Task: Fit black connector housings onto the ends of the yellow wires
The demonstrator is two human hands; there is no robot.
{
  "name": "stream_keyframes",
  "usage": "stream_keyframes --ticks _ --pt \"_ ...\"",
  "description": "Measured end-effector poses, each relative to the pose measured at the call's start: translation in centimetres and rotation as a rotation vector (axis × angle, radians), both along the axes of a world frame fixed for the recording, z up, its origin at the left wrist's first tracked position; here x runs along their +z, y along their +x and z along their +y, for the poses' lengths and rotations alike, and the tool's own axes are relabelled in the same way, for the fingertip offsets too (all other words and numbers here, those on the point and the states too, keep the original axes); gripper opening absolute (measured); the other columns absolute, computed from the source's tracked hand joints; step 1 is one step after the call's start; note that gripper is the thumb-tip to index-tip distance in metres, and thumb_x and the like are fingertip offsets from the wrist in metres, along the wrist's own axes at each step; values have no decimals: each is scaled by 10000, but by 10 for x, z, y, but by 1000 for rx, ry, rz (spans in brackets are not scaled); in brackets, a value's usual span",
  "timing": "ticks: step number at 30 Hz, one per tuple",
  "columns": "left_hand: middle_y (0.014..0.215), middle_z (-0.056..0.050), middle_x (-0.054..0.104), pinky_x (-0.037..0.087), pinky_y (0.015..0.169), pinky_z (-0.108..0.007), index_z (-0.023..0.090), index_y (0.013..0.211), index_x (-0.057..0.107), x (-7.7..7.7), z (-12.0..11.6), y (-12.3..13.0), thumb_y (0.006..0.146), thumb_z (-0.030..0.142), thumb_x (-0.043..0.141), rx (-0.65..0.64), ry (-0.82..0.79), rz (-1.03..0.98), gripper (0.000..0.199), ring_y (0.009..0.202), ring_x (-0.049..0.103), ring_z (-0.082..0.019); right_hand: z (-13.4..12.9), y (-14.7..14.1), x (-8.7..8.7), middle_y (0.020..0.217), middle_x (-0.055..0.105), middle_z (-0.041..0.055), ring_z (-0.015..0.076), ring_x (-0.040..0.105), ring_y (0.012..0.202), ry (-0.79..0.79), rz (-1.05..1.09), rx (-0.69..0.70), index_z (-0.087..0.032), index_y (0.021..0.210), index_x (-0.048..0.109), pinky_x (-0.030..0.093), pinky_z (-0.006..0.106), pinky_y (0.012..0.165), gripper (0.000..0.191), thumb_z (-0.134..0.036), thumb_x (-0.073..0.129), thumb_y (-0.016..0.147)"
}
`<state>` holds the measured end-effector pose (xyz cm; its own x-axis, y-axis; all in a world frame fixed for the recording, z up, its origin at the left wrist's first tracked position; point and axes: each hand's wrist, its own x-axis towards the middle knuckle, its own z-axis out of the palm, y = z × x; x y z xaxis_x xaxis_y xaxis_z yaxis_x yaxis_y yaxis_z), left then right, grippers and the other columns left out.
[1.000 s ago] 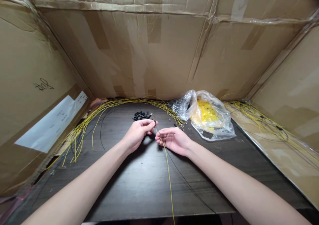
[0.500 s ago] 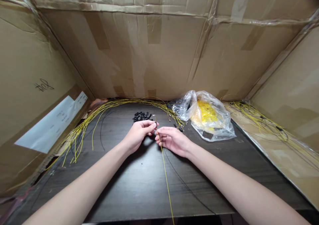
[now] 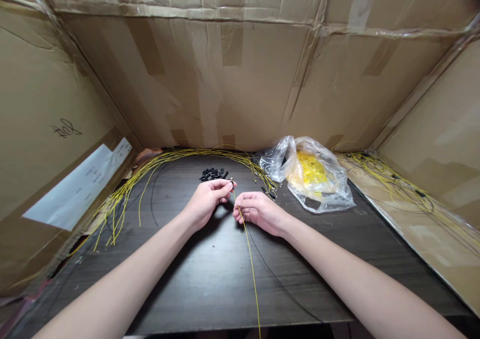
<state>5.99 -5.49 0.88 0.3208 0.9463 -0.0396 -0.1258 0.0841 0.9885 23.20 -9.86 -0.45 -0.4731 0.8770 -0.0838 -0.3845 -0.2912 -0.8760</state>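
From bottom centre, a yellow wire (image 3: 252,259) rises to mid-frame; the right hand (image 3: 262,213) pinches it, the left hand (image 3: 210,201) clamps a small dark piece (image 3: 232,183) near its tip. Fitting seems underway, calling for steady alignment. Black sleeves (image 3: 213,174) lie beyond.

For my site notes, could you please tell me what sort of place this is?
Probably an assembly workbench boxed in by cardboard walls, given the yellow wires and the pile of small black parts.

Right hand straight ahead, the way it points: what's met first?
Beyond the yellow wire at its own fingers, the right hand would likely meet the left hand first, though depth is unclear.
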Motion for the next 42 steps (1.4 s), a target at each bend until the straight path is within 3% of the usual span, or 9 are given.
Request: stream_keyframes --ticks 14,34,37,42 --pt "942 -122 713 424 679 -271 114 902 730 3 -1 -1 732 320 791 -26 6 -32 274 727 573 -133 2 3 -1 714 668 80 143 628 613 43 -46 58 -108 731 621 441 239 578 173 -255 708 757" --pt "843 -78 706 401 654 -263 141 899 754 5 -2 0 697 314 816 14 20 -41 272 709 554 -127 0 3 5 702 662 66 140 622 617 60 -142 105 -132 721 598 445 228 548 223 -322 714 727" --pt "841 -74 699 399 650 -263 141 914 752 4 -1 -1 716 323 802 15 54 -24 273 702 548 -125 0 2 5 693 635 49 145 594 607 159 -305 -14 -146 717 589 444 242 515 227 -351 679 752" --pt "787 -65 697 397 631 -265 140 912 757 7 -4 1 737 343 775 4 137 72 269 667 529 -129 0 3 6 790 659 37 151 589 697 659 -697 -514 -184 850 637 456 277 631 128 -308 632 823"
